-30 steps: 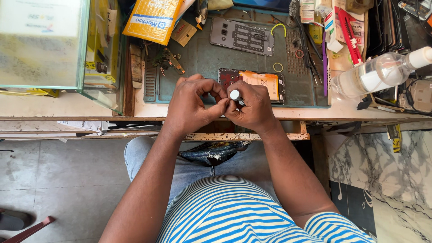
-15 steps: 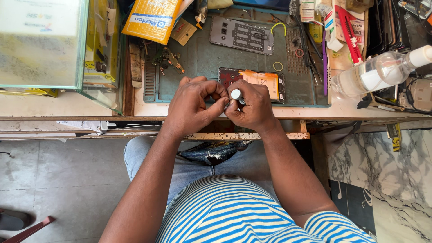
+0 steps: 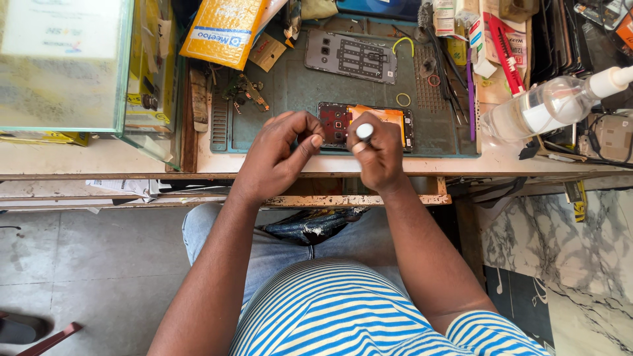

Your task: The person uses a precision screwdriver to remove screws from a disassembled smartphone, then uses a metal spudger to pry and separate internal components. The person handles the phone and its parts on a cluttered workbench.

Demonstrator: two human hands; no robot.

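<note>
— Green mat (image 3: pixel 297 99) fills the bench in the head view; what lies on it?

— An opened phone (image 3: pixel 366 125) with an orange patch sits at the mat's near edge, just beyond both hands. Farther back on the mat rests a grey back cover (image 3: pixel 351 56), with a yellow loop and small rings to its right.

— And the hands?

— The right hand (image 3: pixel 376 155) is closed around a tool (image 3: pixel 364 132), whose white round end shows above the knuckles, over the phone. The left hand (image 3: pixel 280 155) is curled at the mat's near edge, thumb and forefinger pinched together; whether they hold anything is too small to tell.

— Around the mat?

— A clear bottle (image 3: pixel 547 105) lies to the mat's right, a yellow padded envelope (image 3: pixel 223 29) at its far left corner, a glass case (image 3: pixel 62 62) well to its left. A striped shirt fills the foreground.
</note>
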